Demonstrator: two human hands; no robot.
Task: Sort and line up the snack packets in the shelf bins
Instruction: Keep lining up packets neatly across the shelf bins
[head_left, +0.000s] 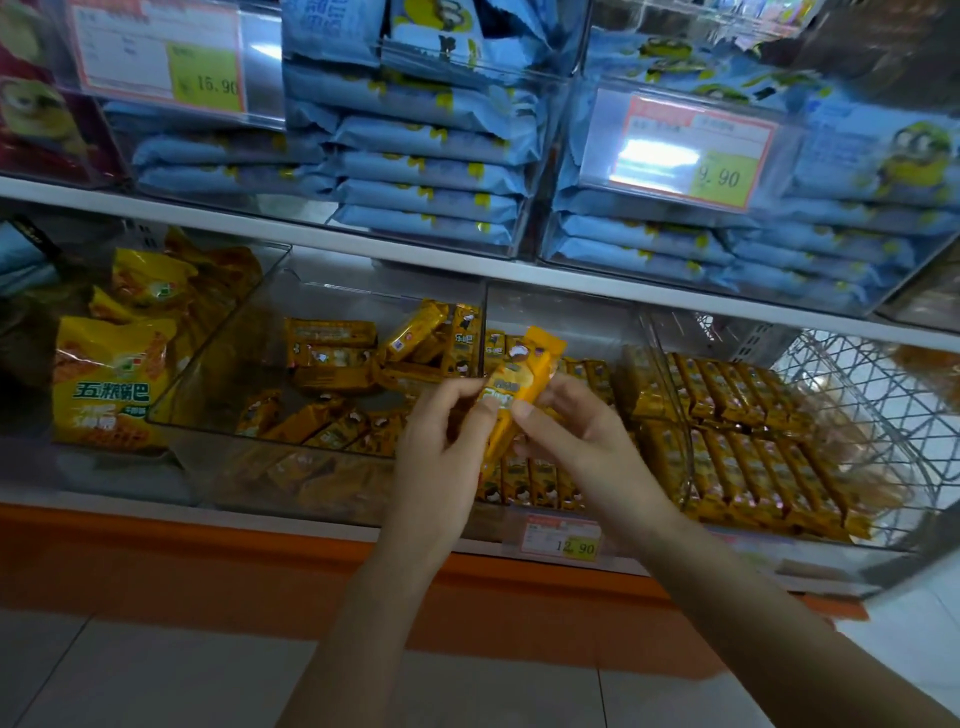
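I hold one orange snack packet (524, 379) upright and tilted in front of the lower shelf. My left hand (441, 441) pinches its lower left edge and my right hand (576, 436) pinches its lower right side. Behind my hands a clear bin (228, 431) holds several orange packets lying in disorder. To the right, another clear bin (670, 364) holds the same orange packets (753, 431) lined up in neat rows. Part of the middle bin's packets is hidden by my hands.
Large yellow snack bags (114, 384) stand at the left. Blue packets (431, 171) are stacked in clear bins on the upper shelf, with price tags (691, 150). A wire basket (872, 405) sits at the far right. A price tag (563, 538) hangs on the orange shelf base.
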